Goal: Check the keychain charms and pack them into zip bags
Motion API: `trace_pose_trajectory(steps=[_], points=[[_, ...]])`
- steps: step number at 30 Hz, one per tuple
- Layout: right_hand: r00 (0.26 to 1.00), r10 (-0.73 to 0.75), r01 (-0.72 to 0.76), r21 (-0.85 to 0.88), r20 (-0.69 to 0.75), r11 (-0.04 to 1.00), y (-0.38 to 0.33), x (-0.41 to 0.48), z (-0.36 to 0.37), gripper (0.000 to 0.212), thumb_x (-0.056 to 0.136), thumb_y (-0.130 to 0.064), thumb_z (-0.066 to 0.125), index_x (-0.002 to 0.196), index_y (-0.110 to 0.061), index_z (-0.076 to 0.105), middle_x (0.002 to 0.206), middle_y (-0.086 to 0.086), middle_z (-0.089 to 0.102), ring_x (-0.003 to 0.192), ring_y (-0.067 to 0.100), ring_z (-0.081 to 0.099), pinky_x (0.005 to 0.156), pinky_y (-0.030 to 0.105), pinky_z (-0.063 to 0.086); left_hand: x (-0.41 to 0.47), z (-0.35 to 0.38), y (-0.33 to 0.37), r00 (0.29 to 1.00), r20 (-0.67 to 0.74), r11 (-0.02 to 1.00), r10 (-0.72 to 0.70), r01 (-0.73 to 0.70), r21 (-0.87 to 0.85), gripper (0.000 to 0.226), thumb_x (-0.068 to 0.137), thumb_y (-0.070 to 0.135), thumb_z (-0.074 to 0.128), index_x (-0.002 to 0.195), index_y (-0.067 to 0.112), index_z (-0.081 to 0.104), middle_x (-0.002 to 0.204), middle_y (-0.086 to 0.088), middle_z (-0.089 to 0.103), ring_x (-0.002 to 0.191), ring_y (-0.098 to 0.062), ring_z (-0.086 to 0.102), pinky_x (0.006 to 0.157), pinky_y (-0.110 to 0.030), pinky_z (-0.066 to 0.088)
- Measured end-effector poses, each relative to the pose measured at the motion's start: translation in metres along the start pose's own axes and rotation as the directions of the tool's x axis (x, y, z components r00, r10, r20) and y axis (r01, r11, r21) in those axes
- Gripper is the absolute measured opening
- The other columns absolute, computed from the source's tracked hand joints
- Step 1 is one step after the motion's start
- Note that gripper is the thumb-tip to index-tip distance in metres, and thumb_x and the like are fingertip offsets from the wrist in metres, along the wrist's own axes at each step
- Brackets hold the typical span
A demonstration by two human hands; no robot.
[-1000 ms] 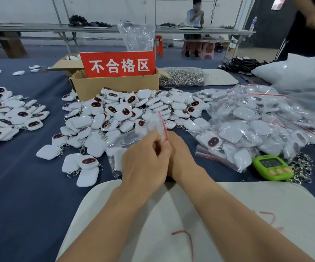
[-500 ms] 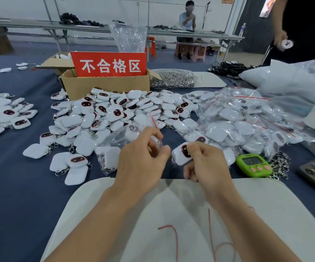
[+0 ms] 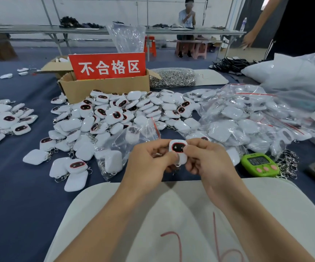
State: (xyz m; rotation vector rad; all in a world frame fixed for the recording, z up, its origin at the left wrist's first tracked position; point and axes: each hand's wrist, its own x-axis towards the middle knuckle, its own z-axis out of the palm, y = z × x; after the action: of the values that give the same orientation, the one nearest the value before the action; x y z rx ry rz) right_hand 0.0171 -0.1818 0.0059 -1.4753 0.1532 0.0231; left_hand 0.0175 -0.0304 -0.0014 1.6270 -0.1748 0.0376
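A white keychain charm (image 3: 177, 148) with a dark red-rimmed face is held up between both hands. My left hand (image 3: 149, 163) pinches its left side and my right hand (image 3: 207, 163) pinches its right side. Just behind the hands lies a partly filled clear zip bag (image 3: 119, 148) with a red seal strip. A large heap of loose charms (image 3: 126, 114) covers the blue cloth beyond it. Filled zip bags (image 3: 247, 121) are piled at the right.
A cardboard box (image 3: 105, 87) with a red sign stands behind the heap, a bag of metal rings (image 3: 171, 78) beside it. A green timer (image 3: 259, 164) sits at the right, more charms (image 3: 0, 118) at far left. A white mat (image 3: 171, 224) lies under my forearms. A person stands at far right.
My left hand let go of the zip bag, which now lies on the cloth. My right hand brought a charm to the middle, and both hands now hold it face up.
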Motion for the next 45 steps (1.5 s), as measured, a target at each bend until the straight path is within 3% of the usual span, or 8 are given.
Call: trace_pose_trajectory(steps=[9,13,18,23,28,35,38,45], points=[[0.992,-0.115,0.106,-0.167,-0.047,0.98,0.001,-0.004,0.004,0.018,0.09,-0.006,0.067,0.076,-0.017,0.072,0.051,-0.009,0.057,0.045,0.006,0.043,0.045,0.013,0.033,-0.002,-0.006,-0.001,0.999,0.044,1.0,-0.022,0.022,-0.017,0.026,0.076,0.016,0.07,0.092,0.032,0.084,0.078,-0.02,0.071,0.067,-0.023,0.075,0.064,-0.026,0.059],[0.985,-0.159,0.138,-0.241,-0.07,0.961,0.002,-0.005,0.003,0.019,0.088,-0.007,0.067,0.075,-0.019,0.073,0.055,-0.011,0.062,0.043,0.002,0.044,0.043,0.012,0.033,0.0,-0.005,-0.004,0.998,0.058,0.999,-0.01,0.007,0.046,0.026,0.079,0.018,0.066,0.091,0.034,0.083,0.073,-0.01,0.074,0.07,-0.023,0.076,0.069,-0.034,0.064],[0.982,-0.187,0.176,-0.259,-0.021,0.95,0.0,-0.006,0.008,0.016,0.09,-0.01,0.067,0.078,-0.02,0.072,0.063,-0.013,0.067,0.053,-0.001,0.053,0.056,0.013,0.041,0.002,-0.006,-0.005,0.999,0.028,0.998,-0.046,0.044,0.038,0.018,0.08,0.024,0.066,0.088,0.024,0.083,0.072,-0.013,0.073,0.067,-0.026,0.076,0.07,-0.04,0.065],[0.979,-0.204,0.194,-0.311,0.0,0.93,0.002,-0.008,0.01,0.014,0.09,-0.01,0.065,0.081,-0.019,0.072,0.063,-0.009,0.068,0.053,0.006,0.051,0.054,0.018,0.041,0.002,-0.01,-0.006,0.996,0.013,0.995,-0.087,0.086,0.057,0.018,0.074,0.022,0.066,0.079,0.013,0.08,0.068,-0.013,0.071,0.064,-0.029,0.074,0.07,-0.046,0.065],[0.976,-0.217,0.214,-0.298,0.024,0.93,0.002,-0.008,0.012,0.018,0.091,-0.006,0.064,0.082,-0.019,0.072,0.061,-0.011,0.068,0.051,0.002,0.053,0.052,0.012,0.041,0.003,-0.009,-0.006,0.996,-0.033,0.994,-0.082,0.084,0.067,0.019,0.07,0.022,0.066,0.078,0.014,0.081,0.066,-0.013,0.071,0.065,-0.034,0.071,0.074,-0.057,0.063],[0.987,-0.152,0.159,-0.2,0.048,0.967,-0.001,-0.005,0.009,0.015,0.085,-0.001,0.065,0.085,-0.015,0.072,0.061,-0.01,0.066,0.051,0.004,0.053,0.051,0.014,0.041,0.004,-0.006,-0.004,0.994,-0.011,0.994,-0.11,0.11,-0.012,0.017,0.089,0.008,0.07,0.083,0.019,0.083,0.063,-0.006,0.069,0.058,-0.027,0.073,0.061,-0.033,0.061],[0.984,-0.134,0.152,-0.159,0.119,0.976,-0.001,-0.008,0.01,0.025,0.069,0.0,0.063,0.091,-0.008,0.068,0.064,-0.006,0.067,0.054,0.006,0.057,0.05,0.013,0.042,0.002,-0.005,-0.001,0.994,0.014,0.994,-0.111,0.112,-0.019,0.02,0.094,0.008,0.069,0.085,0.019,0.083,0.068,-0.011,0.074,0.059,-0.025,0.071,0.058,-0.031,0.059],[0.986,-0.139,0.149,-0.112,0.093,0.982,-0.003,-0.008,0.007,0.031,0.075,0.021,0.063,0.092,-0.004,0.07,0.065,0.0,0.069,0.052,0.007,0.057,0.047,0.014,0.04,0.001,-0.005,0.0,0.995,0.021,0.995,-0.1,0.1,-0.024,0.016,0.093,0.011,0.07,0.087,0.018,0.083,0.074,-0.015,0.076,0.06,-0.026,0.072,0.061,-0.032,0.059]])
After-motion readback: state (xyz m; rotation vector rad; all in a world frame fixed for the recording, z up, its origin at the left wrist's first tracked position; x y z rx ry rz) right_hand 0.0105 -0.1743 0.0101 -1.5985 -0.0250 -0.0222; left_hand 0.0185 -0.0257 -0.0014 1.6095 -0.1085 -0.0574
